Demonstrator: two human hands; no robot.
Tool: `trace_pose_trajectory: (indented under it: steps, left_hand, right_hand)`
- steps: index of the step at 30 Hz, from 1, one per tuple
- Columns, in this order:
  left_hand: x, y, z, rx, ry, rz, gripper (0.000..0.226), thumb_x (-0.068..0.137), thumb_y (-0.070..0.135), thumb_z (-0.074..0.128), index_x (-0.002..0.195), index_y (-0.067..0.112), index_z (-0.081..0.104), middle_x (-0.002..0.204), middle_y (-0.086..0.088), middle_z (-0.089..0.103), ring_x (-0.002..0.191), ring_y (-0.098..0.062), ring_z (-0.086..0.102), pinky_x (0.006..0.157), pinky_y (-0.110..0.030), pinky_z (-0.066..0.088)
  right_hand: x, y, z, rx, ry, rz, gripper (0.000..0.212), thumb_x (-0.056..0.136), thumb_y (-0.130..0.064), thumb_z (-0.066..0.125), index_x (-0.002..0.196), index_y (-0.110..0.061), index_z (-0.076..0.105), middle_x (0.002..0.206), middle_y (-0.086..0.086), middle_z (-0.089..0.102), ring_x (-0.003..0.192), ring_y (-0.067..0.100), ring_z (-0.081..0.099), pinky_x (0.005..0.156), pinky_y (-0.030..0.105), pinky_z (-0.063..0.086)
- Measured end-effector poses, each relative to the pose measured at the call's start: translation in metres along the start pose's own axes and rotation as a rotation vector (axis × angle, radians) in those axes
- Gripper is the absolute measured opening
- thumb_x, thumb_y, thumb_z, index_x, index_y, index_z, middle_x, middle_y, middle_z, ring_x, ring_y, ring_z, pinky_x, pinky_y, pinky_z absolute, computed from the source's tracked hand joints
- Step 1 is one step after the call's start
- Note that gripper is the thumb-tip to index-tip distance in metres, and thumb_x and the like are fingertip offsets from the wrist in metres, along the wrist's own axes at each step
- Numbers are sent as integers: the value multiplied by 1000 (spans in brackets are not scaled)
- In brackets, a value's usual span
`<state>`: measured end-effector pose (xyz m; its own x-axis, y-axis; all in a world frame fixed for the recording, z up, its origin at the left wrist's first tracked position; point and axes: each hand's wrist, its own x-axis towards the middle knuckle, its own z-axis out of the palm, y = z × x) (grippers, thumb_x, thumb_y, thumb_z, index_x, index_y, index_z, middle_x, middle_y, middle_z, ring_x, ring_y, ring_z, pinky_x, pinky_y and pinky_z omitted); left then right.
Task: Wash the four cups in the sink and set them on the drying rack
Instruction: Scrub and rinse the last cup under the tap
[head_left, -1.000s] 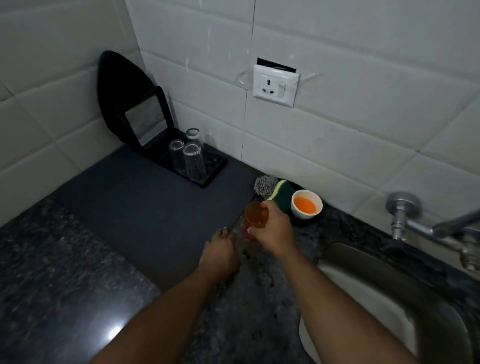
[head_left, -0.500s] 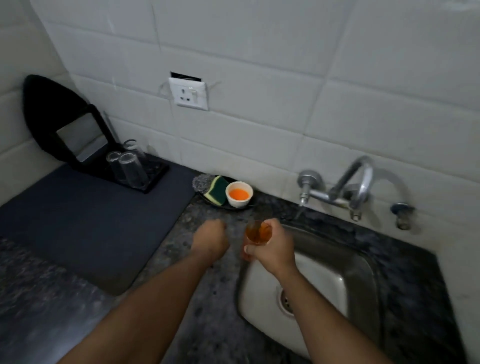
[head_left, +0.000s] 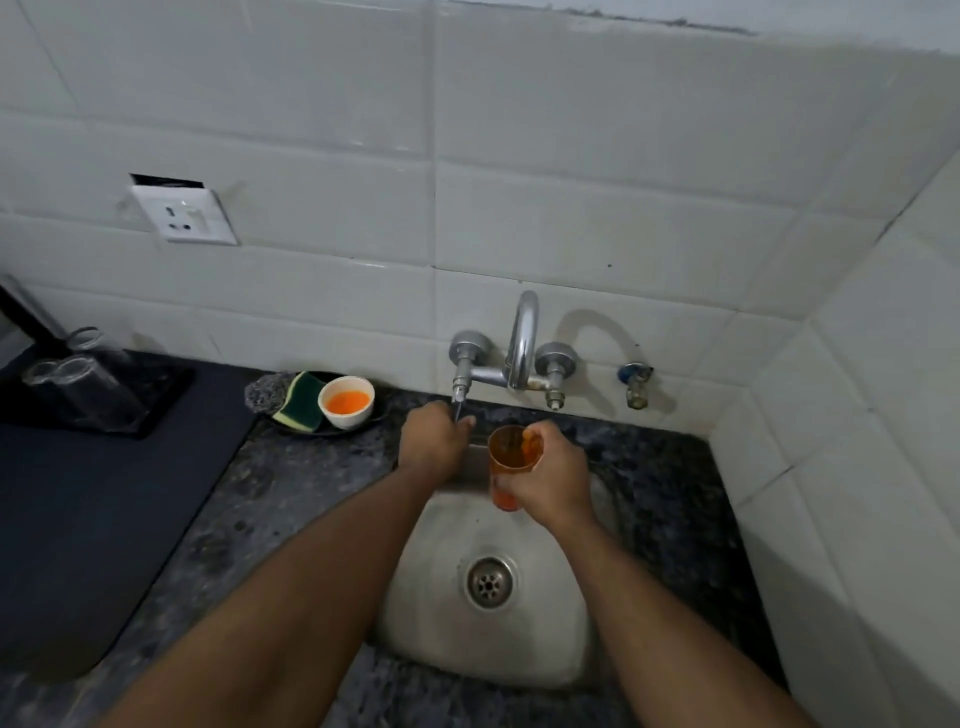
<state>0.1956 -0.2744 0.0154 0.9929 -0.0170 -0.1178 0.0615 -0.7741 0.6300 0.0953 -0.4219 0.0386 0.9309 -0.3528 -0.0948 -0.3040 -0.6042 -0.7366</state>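
My right hand (head_left: 550, 475) grips an orange translucent cup (head_left: 511, 465) upright over the back of the steel sink (head_left: 447, 623), below the tap spout (head_left: 522, 338). My left hand (head_left: 434, 441) holds the thin lever under the left tap valve (head_left: 470, 348), fingers curled round it. Three clear glasses (head_left: 85, 379) stand upside down on the black drying rack (head_left: 156, 395) at the far left.
A dish holds a green-yellow sponge (head_left: 301, 400), a steel scrubber (head_left: 262, 395) and a white bowl of orange liquid (head_left: 346, 401), left of the tap. A dark mat (head_left: 104, 493) covers the left counter. A wall socket (head_left: 182, 215) is above; a tiled wall closes the right side.
My view swung right from the rack to the sink. My right hand carried the orange cup from the counter to under the tap. My left hand rose to the tap lever.
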Motion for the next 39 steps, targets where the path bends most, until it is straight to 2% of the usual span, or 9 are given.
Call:
trace_pose_trajectory:
  steps: [6,9,15,18,23,28,33,37,39]
  left_hand:
    - [26,-3,2,-46,-38,-22,38,102,44,63,88,9,72,71,-1,64,62,-12,57,50,-27,34]
    - [37,-10,0,-41,-82,-3,30,100,40,68,92,12,74,79,-4,69,68,-16,62,57,-29,41]
    - [50,-14,-1,-56,-161,98,23,101,26,68,84,10,69,77,-5,66,73,-22,65,63,-31,46]
    - [52,-16,2,-102,-176,120,21,101,23,67,91,6,73,85,-11,72,82,-28,70,77,-39,59]
    - [52,-19,5,-196,-184,106,21,102,21,67,92,4,73,84,-11,74,82,-26,73,82,-41,60]
    - [48,-29,7,-256,-180,84,26,99,29,70,91,6,74,84,-9,77,82,-25,74,85,-44,61]
    - [30,-37,9,-229,-141,41,27,93,28,78,111,8,77,101,-6,78,89,-17,70,86,-30,55]
    - [30,-35,11,-408,-197,-11,22,95,38,76,100,17,74,92,-3,79,86,-21,77,86,-48,64]
    - [36,-34,15,-437,-193,-54,17,95,36,76,96,19,74,88,-4,79,84,-23,78,84,-50,64]
  right_hand:
    - [8,-6,11,20,14,35,64,67,-23,97,119,-26,61,102,-12,63,93,7,62,49,6,43]
    - [9,-8,20,43,7,70,68,68,-18,96,125,-21,60,107,-8,62,95,9,60,51,-1,41]
    - [11,-16,33,50,53,86,73,65,-22,98,127,-24,59,107,-12,61,101,10,61,53,7,39]
    - [11,-19,36,58,83,93,69,65,-21,97,124,-24,61,101,-14,60,91,5,57,54,3,40]
    - [12,-17,38,99,84,98,64,66,-15,97,117,-23,59,95,-17,56,79,-8,50,56,-1,41]
    - [12,-10,41,109,82,83,72,63,-20,99,123,-25,59,104,-14,61,97,7,60,66,8,38]
    - [13,-5,41,117,50,78,75,60,-22,100,122,-27,60,101,-17,62,98,9,63,80,23,51]
    - [15,-4,36,93,15,61,72,60,-23,99,121,-26,61,99,-16,65,86,-1,61,69,15,47]
    - [15,-6,33,82,8,52,70,60,-22,98,120,-25,61,95,-17,64,83,-3,60,64,12,44]
